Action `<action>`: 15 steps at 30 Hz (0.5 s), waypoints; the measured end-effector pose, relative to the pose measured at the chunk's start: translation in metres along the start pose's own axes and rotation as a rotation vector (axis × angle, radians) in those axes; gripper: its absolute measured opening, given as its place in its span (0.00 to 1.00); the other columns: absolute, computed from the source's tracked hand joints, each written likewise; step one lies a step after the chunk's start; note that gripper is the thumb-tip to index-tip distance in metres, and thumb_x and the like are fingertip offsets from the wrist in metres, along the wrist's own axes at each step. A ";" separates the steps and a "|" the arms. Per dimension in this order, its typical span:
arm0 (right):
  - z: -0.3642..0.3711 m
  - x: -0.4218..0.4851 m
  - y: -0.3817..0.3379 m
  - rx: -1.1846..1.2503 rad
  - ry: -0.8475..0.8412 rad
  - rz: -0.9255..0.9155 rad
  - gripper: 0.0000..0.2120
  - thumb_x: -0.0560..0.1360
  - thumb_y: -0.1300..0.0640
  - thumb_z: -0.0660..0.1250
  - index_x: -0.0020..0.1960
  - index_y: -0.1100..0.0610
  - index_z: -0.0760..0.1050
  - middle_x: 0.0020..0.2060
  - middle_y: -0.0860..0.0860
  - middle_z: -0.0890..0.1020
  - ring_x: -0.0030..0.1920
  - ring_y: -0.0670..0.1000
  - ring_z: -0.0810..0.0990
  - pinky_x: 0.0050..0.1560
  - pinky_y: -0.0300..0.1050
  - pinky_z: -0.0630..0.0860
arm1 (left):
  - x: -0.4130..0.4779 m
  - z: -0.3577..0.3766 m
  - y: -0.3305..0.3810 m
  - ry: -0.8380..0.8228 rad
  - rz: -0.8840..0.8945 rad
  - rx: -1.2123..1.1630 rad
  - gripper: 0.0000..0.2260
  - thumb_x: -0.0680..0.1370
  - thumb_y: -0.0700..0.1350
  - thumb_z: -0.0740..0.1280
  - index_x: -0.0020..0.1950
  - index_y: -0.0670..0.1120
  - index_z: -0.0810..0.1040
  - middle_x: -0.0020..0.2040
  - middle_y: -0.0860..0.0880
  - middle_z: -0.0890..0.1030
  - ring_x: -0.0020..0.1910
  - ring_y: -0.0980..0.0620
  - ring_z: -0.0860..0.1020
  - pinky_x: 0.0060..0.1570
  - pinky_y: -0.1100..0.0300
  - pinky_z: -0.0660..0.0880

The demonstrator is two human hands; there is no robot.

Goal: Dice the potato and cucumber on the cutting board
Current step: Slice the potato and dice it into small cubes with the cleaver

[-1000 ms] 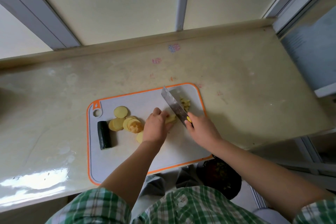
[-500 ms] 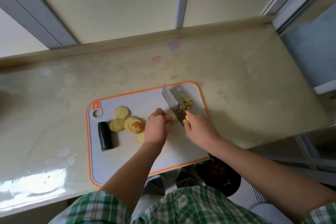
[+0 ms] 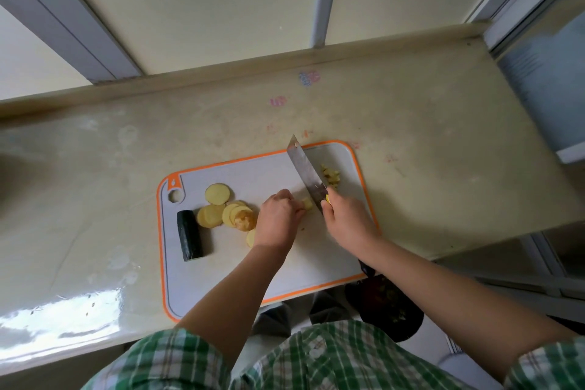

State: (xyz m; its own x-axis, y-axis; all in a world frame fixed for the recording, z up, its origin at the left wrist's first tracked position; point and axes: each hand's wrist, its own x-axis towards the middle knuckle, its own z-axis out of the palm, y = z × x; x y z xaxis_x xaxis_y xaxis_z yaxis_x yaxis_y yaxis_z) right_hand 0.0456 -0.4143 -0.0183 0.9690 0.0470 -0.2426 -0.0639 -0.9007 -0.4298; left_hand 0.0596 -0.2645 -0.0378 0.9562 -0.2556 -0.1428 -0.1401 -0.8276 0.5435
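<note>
A grey cutting board with an orange rim (image 3: 221, 275) lies on the counter. Round potato slices (image 3: 226, 209) are piled on its left half, and a dark cucumber piece (image 3: 189, 235) lies at their left. My left hand (image 3: 277, 218) curls over a small stack of potato (image 3: 307, 204), pinning it to the board. My right hand (image 3: 348, 218) grips the handle of a cleaver (image 3: 305, 171), whose blade stands just right of that stack. A small heap of diced potato (image 3: 330, 176) lies beyond the blade, at the board's far right.
The beige counter (image 3: 427, 168) ends at a raised back ledge and a window frame. Its right edge drops off near the board. A dark round bin (image 3: 386, 310) stands on the floor below the counter's front edge.
The potato stack under my left hand has got shorter while the cleaver kept chopping beside it. The blade now reaches farther toward the board's back edge.
</note>
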 end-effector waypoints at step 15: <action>0.000 -0.010 -0.006 -0.018 -0.087 -0.022 0.07 0.80 0.57 0.56 0.52 0.58 0.70 0.40 0.61 0.80 0.43 0.64 0.79 0.38 0.51 0.71 | 0.000 0.005 -0.002 0.008 -0.028 -0.022 0.04 0.73 0.40 0.71 0.42 0.42 0.85 0.41 0.44 0.79 0.41 0.43 0.78 0.42 0.53 0.74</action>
State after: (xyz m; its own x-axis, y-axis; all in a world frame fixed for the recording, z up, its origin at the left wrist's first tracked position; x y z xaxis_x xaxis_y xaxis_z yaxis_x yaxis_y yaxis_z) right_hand 0.0366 -0.4095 -0.0138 0.9457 0.1034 -0.3082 -0.0379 -0.9065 -0.4206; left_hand 0.0585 -0.2651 -0.0427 0.9618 -0.2280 -0.1517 -0.1072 -0.8232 0.5576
